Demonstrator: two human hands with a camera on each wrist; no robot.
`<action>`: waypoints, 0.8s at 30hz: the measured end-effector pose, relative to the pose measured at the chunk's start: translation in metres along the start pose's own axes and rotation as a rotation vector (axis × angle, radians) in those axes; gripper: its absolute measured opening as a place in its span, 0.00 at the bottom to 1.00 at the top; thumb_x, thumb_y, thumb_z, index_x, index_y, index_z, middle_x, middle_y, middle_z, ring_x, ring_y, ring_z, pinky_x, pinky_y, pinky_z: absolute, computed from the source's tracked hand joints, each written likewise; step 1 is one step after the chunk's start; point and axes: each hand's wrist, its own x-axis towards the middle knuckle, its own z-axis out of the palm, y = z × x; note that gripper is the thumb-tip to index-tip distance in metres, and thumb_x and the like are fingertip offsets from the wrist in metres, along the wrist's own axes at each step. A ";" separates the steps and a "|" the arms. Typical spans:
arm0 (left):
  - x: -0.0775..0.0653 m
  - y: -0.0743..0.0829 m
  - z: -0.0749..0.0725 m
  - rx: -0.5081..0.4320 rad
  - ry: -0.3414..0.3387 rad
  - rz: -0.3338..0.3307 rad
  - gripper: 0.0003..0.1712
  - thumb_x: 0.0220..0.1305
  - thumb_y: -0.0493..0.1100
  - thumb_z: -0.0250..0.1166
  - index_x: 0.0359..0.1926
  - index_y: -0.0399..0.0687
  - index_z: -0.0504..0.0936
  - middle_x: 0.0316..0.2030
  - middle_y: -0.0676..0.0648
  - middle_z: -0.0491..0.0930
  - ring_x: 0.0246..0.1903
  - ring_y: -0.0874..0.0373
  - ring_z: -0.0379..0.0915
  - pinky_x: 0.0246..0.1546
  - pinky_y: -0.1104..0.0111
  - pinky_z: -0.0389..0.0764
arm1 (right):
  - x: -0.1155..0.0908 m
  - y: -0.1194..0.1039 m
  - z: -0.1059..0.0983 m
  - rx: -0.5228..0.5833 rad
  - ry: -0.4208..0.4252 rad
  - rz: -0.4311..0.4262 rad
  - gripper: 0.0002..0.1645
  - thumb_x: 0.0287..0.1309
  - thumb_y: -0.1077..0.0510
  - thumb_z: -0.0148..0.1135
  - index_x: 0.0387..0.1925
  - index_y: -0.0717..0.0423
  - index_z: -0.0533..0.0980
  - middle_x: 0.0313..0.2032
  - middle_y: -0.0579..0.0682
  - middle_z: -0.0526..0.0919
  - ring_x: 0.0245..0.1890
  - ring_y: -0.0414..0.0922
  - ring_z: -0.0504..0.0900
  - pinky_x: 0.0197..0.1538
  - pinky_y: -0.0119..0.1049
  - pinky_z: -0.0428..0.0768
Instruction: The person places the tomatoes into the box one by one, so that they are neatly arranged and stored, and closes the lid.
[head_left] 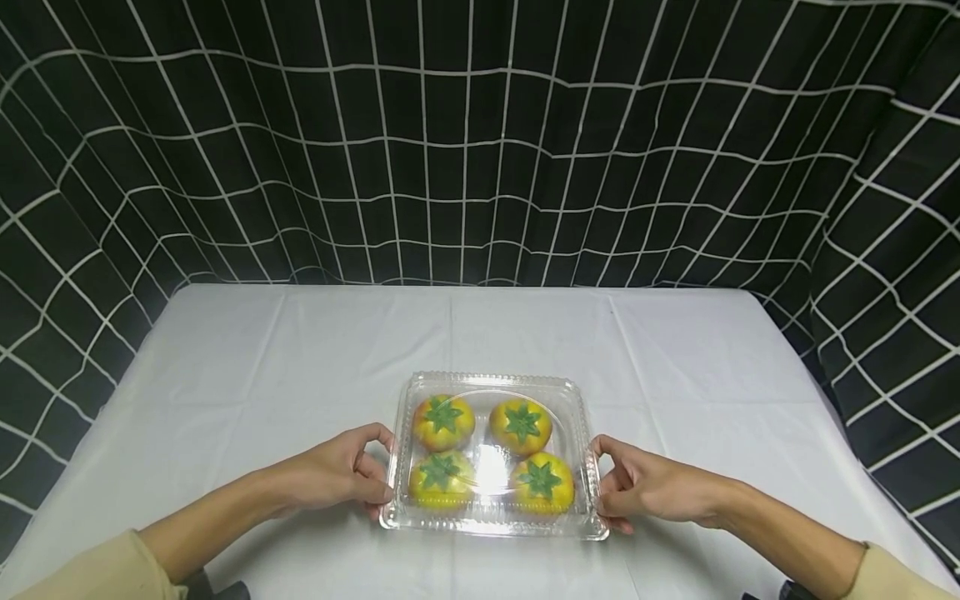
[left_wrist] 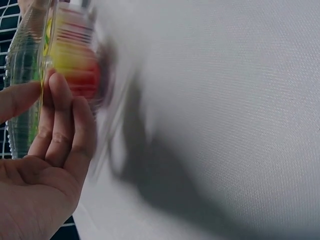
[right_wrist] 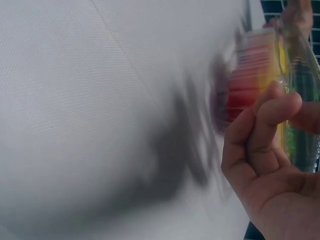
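A clear plastic clamshell box (head_left: 491,392) with a closed lid holds several round yellow-and-red fruits (head_left: 444,422) that have green star-shaped leaf caps. At its left side my left hand (head_left: 341,471) pinches the rim between thumb and fingers. My right hand (head_left: 652,483) grips the opposite rim the same way. From the left wrist, the left fingers (left_wrist: 57,130) show under the rim, beside the reddish side of a fruit (left_wrist: 75,70). The right wrist view has the right hand (right_wrist: 275,165) curled at the rim, close over the cloth, with its shadow below.
A white cloth (head_left: 330,350) covers the table, with faint creases. Behind it and along both sides hangs a black curtain (head_left: 465,167) with a white grid. Beige sleeves (head_left: 105,571) cover the forearms at the bottom corners.
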 end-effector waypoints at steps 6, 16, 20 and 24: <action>0.002 -0.001 0.001 0.006 0.026 -0.009 0.28 0.58 0.34 0.67 0.56 0.37 0.63 0.24 0.45 0.82 0.29 0.53 0.79 0.42 0.63 0.77 | 0.002 0.000 -0.001 0.015 0.002 0.000 0.26 0.65 0.65 0.60 0.54 0.68 0.54 0.21 0.48 0.76 0.23 0.42 0.76 0.42 0.35 0.78; 0.004 0.001 0.003 -0.030 0.032 -0.011 0.32 0.52 0.31 0.66 0.57 0.38 0.62 0.29 0.45 0.83 0.31 0.49 0.83 0.42 0.59 0.83 | 0.003 0.000 -0.002 0.011 -0.013 -0.033 0.25 0.66 0.66 0.58 0.52 0.69 0.52 0.24 0.50 0.77 0.25 0.42 0.75 0.41 0.34 0.78; 0.004 0.001 0.004 -0.063 0.028 -0.010 0.34 0.52 0.30 0.66 0.58 0.38 0.61 0.30 0.44 0.82 0.31 0.45 0.85 0.48 0.59 0.81 | 0.004 0.001 -0.003 0.014 -0.006 -0.040 0.25 0.66 0.67 0.58 0.52 0.68 0.53 0.24 0.50 0.77 0.24 0.42 0.75 0.38 0.33 0.77; 0.005 0.000 0.004 -0.067 0.037 -0.006 0.34 0.52 0.31 0.67 0.58 0.38 0.62 0.30 0.44 0.81 0.31 0.43 0.85 0.52 0.59 0.78 | 0.005 0.002 -0.003 0.018 -0.004 -0.049 0.24 0.65 0.67 0.58 0.51 0.67 0.53 0.23 0.50 0.77 0.24 0.42 0.75 0.37 0.33 0.77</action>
